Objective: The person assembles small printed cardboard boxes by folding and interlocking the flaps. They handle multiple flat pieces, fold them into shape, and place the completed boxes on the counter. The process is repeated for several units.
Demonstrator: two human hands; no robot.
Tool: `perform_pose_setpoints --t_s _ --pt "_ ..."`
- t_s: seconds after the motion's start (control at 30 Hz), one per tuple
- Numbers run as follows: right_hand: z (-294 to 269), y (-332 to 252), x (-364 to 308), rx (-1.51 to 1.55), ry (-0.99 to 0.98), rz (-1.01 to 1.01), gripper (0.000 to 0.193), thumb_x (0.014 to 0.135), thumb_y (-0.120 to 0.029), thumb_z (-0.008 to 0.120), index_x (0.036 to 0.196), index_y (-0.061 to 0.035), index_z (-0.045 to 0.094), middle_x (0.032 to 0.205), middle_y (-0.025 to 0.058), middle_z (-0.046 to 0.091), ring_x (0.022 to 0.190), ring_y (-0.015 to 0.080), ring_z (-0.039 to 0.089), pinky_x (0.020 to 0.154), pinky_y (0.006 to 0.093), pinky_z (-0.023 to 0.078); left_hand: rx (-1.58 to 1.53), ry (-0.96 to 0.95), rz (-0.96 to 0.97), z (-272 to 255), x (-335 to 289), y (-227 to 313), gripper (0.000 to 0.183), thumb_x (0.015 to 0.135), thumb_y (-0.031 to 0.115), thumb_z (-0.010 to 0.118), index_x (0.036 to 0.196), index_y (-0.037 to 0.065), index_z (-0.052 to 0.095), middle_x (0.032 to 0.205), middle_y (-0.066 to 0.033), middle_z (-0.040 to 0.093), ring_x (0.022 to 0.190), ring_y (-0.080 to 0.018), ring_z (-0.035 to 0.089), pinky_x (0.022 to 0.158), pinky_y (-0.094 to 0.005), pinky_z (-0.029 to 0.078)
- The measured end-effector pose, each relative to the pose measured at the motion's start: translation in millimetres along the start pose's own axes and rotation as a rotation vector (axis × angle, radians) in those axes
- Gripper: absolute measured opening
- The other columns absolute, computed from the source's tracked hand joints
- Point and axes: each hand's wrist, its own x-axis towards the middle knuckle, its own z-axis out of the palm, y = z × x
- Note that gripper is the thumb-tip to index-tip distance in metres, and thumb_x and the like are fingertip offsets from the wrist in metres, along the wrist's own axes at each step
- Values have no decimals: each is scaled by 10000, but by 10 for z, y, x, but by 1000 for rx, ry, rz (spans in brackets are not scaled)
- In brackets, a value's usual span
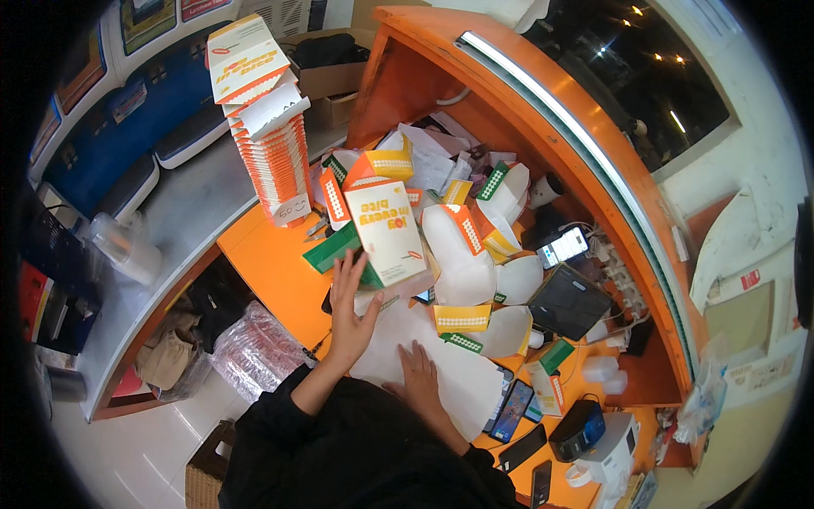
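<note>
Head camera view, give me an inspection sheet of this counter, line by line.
Surface: orange counter, mostly covered.
Job's things: folded food box upright, white paper sheet flat.
Clutter: tall stack of flat boxes, loose half-folded boxes, several phones.
Hands: left hand open, touching the box's lower edge; right hand flat on the sheet.
Cables: power strip with plugs at the right.
Surroundings: plastic-wrapped bundle under the counter, white tiled floor.

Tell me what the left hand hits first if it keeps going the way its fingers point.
The left hand points up-counter; its fingertips already reach the folded white box with the green edge, so that box comes first, though depth is hard to judge.
</note>
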Motion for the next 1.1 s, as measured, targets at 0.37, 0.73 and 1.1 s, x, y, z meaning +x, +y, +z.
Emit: perform_pose_setpoints --t_s 0.37,0.73,1.1 --pt "168 72 26 1 151 -85 795 670 -458 690 1300 -80 387 1348 206 333 1243 346 327 990 516 267 -123 240 87 -34 -63 277 530 781 2 574 1273 42 380 1314 -170 380 1229 -307 336 1011 -385 258" --pt "203 47 88 -105 122 -120 584 719 -387 655 1186 -77 491 1203 159 492 1120 304 468 928 477 355 -342 -147 131 19 -236 439 150 771 -53 542 903 -2 592 886 -118 613 837 -243 587 743 -304 435" --pt "-488 -33 37 152 473 -196 243 715 -40 618 955 -66 596 697 64 585 633 212 603 581 315 483 -302 -171 106 -36 -174 371 157 770 -13 575 926 3 594 926 -117 612 889 -263 581 791 -323 431"
